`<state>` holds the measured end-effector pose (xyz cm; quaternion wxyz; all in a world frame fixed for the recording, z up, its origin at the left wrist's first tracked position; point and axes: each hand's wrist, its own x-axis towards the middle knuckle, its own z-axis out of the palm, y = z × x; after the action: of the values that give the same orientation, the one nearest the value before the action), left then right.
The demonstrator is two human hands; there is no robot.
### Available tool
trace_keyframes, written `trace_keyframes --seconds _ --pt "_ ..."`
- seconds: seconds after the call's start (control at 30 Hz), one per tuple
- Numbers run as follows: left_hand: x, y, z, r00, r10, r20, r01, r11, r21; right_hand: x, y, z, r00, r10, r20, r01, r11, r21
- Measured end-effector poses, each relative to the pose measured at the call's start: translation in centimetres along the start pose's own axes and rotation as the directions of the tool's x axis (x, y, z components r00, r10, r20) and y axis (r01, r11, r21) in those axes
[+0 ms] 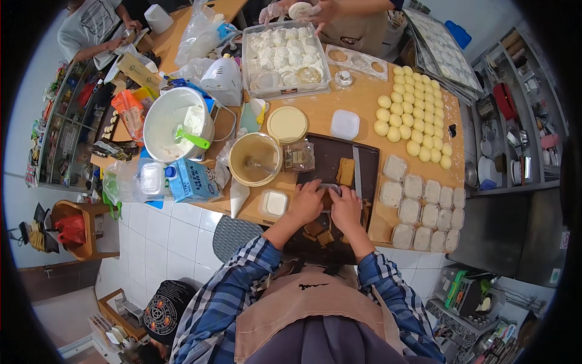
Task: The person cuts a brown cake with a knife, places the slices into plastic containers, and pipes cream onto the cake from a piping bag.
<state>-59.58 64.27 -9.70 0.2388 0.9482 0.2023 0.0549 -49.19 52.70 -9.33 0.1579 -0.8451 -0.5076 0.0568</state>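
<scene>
Over a dark baking tray (pixel 371 159), my left hand (pixel 307 202) and my right hand (pixel 346 209) come together on a small clear plastic container (pixel 329 187). Both hands are closed around its sides, and only its rim shows between the fingers. Brown cake pieces (pixel 325 237) lie on the tray just below my hands. Farther up the tray is a longer slice of brown cake (pixel 346 171), beside a long metal knife or spatula (pixel 356 173). A small square tub of white cream (pixel 274 203) stands left of my left hand.
Left are a round tub (pixel 255 159), a blue carton (pixel 193 181) and a white bowl (pixel 177 125) with a green-handled spatula. Filled small tubs (pixel 410 210) and round dough balls (pixel 418 112) occupy the right side. Across the table, another person's hands (pixel 303 11) work above a dough box (pixel 285 91).
</scene>
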Motion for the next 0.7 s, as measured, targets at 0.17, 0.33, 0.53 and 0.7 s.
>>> trace_keyframes --seconds 0.17,0.33,0.53,0.7 --pt "-0.4 0.0 -0.4 1.000 -0.014 0.028 0.013 1.000 0.007 -0.1 -0.1 0.2 1.000 0.015 0.010 -0.014 1.000 -0.026" --pt "-1.0 -0.2 -0.4 1.000 -0.012 0.016 0.012 1.000 0.003 -0.2 -0.5 0.5 1.000 -0.020 -0.008 0.020 0.999 -0.027" --pt "-1.6 -0.2 -0.7 1.000 -0.020 0.006 0.020 1.000 -0.014 -0.1 -0.8 0.6 1.000 0.023 0.014 -0.022 0.999 -0.046" --pt "-1.9 -0.1 -0.7 0.999 -0.042 0.016 0.042 0.999 -0.009 -0.2 -1.3 0.1 0.998 0.003 0.065 -0.001 0.999 -0.037"
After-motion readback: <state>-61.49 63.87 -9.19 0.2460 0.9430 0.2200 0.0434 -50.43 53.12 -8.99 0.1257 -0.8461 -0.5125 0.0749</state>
